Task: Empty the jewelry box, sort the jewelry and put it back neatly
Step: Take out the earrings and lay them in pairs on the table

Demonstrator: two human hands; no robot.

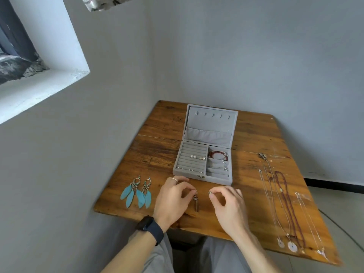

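Note:
A grey velvet jewelry box [202, 177] stands open on the wooden table [157, 152]. Pearl studs [193, 156] and small earrings sit in its ring rows. A red bead bracelet [217, 155] lies in its right compartment. My left hand [173, 198] pinches the top of a brown drop earring [196, 202] that hangs down to the table in front of the box. My right hand [228, 203] pinches a small earring [210, 192] between thumb and forefinger, level with the left hand.
Two turquoise feather earrings [136, 193] lie side by side at the table's left. Several necklaces [283, 203], silver chains and a dark red bead string, lie stretched out along the right side. Grey walls close in behind and to the left. A window ledge [39, 87] sits at upper left.

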